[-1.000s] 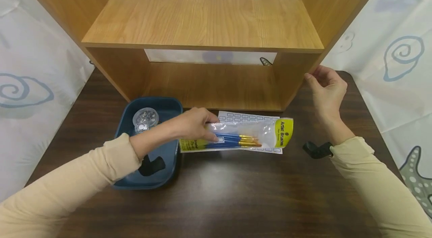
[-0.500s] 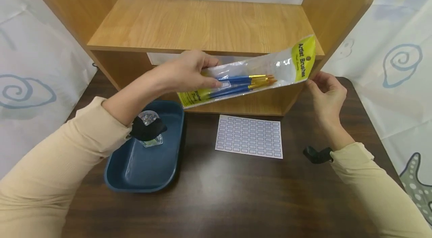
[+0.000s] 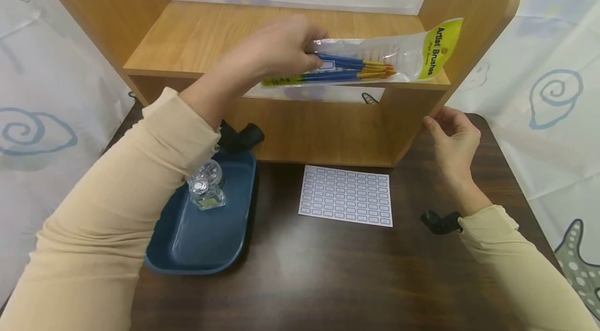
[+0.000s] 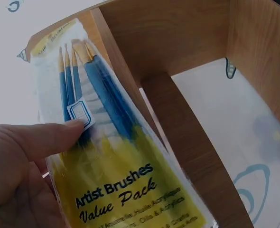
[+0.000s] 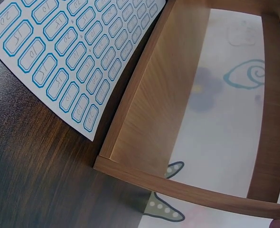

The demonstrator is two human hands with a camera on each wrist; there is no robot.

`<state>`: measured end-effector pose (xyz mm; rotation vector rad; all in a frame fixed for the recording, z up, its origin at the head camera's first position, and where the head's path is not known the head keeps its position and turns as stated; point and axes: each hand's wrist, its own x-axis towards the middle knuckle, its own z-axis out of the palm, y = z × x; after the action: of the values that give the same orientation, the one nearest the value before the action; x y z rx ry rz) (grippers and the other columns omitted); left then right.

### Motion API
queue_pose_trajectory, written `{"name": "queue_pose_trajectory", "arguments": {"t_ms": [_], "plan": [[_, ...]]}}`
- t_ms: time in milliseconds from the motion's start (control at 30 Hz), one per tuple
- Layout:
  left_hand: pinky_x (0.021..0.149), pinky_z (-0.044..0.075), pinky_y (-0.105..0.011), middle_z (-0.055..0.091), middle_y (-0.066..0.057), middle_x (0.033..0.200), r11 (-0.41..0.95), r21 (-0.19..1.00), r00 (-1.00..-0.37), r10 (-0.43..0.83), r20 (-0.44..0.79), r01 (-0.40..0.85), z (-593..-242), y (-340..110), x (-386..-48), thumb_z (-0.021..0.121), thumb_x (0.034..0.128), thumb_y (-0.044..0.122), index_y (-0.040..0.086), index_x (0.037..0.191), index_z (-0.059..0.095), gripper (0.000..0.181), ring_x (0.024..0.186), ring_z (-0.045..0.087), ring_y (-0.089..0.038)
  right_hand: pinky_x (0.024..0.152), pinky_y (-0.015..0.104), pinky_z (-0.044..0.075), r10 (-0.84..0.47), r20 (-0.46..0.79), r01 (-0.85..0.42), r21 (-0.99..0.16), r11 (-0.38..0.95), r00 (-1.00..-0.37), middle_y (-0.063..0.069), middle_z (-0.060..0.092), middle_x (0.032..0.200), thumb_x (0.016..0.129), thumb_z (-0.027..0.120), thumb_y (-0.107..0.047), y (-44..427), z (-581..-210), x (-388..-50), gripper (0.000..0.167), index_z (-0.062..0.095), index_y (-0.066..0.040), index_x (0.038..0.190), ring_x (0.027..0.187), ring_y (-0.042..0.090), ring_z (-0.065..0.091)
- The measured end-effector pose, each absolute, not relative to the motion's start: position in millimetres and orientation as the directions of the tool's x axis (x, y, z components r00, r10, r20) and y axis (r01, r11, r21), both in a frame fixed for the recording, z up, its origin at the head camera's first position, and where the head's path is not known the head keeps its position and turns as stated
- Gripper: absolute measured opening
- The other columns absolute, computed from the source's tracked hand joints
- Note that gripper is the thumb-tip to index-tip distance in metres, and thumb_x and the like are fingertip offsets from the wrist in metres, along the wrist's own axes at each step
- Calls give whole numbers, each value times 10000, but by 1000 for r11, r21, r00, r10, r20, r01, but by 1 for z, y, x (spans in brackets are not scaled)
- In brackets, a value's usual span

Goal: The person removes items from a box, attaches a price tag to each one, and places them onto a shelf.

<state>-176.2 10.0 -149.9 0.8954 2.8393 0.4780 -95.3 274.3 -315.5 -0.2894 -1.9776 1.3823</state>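
Observation:
My left hand holds a clear pack of blue-handled artist brushes in front of the upper shelf of the wooden rack. In the left wrist view the left thumb lies across the pack, beside a small white label stuck on it. My right hand is at the lower right edge of the rack, thumb and fingers bent at its side panel. Only a bit of that hand enters the right wrist view.
A blue tray with a round clear container and a small glass bottle stands at left on the dark table. A sheet of numbered labels lies before the rack. Patterned white cloth hangs around.
My left hand has lifted the brush pack from above the label sheet up to the upper shelf's height. The sheet is uncovered. My right hand has stayed at the rack's side.

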Motion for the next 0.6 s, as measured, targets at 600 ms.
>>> {"name": "queue_pose_trajectory", "arguments": {"t_ms": [600], "plan": [[981, 175, -460, 642, -32, 1145, 790, 228, -820, 564, 93, 569, -170, 26, -198, 584, 929, 199, 112, 1159, 616, 249, 1043, 503, -211, 700, 126, 462, 523, 439, -204, -872, 446, -731, -156, 614, 810, 821, 671, 22, 274, -316, -95, 182, 663, 67, 997, 744, 0, 590]]}}
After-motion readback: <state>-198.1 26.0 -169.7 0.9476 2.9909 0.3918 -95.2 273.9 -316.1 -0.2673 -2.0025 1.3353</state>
